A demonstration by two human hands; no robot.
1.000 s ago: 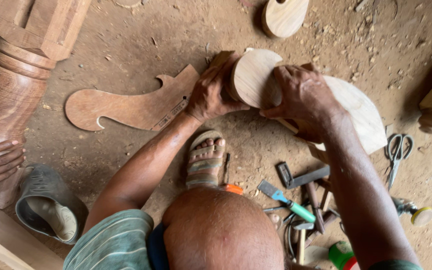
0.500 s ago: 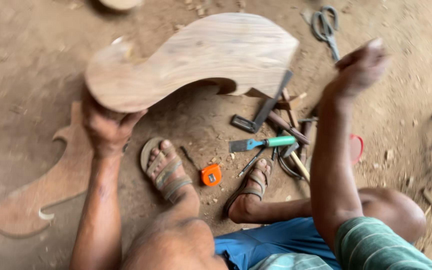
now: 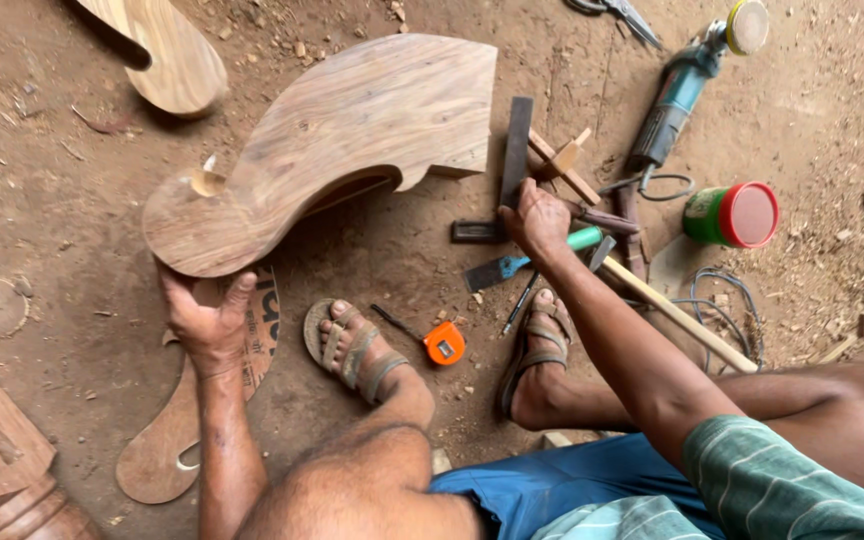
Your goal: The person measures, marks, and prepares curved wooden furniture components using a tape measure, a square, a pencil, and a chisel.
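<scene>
Wood grain runs in brown streaks across the large curved, scroll-cut wooden panel (image 3: 337,135), which stands tilted on its rounded lower end above the dusty earthen floor (image 3: 42,200). The left hand (image 3: 207,320) cups that rounded end from below, fingers curled against the edge and thumb up along it. Under the hand lies a flat brown template of the same scroll shape (image 3: 167,450), with a dark printed strip beside the thumb.

The right hand (image 3: 535,222) is closed around a thin dark tool in the heap of hand tools (image 3: 552,190); what kind of tool it is I cannot tell. Touching the heap are a dark metal try square (image 3: 508,170) and a green-handled chisel (image 3: 532,262). A blue angle grinder with a yellow disc (image 3: 687,80) lies further off, and a green can with a red lid (image 3: 734,214) rests on its side near it. A small orange tape measure (image 3: 444,343) sits between the sandalled feet.
</scene>
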